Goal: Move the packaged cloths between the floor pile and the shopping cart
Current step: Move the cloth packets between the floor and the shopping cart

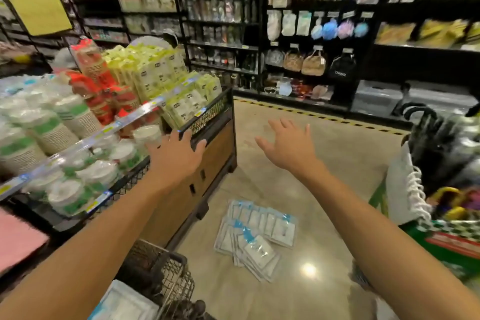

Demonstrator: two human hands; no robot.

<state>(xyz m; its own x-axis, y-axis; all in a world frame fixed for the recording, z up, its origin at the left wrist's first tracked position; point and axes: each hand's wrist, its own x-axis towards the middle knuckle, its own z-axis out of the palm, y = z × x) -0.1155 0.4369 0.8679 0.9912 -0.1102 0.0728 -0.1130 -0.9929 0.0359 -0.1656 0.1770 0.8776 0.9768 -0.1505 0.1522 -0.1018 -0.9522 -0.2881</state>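
Two bare hands reaching forward, neither grip grasping anything. Near left: shopping cart (166, 278), wire basket, one packaged cloth (124, 304) lying inside at bottom edge. Left hand (176, 156) hovering fingers spread beside display stand (210, 143) carrying stacked cups and yellow-green packs; contact with rim unclear. Centre, near: floor pile (257, 236) of packaged cloths lying fanned on shiny floor (324, 163), just right of cart. Right hand (288, 145) hanging released, fingers splayed, above floor, well apart from pile.
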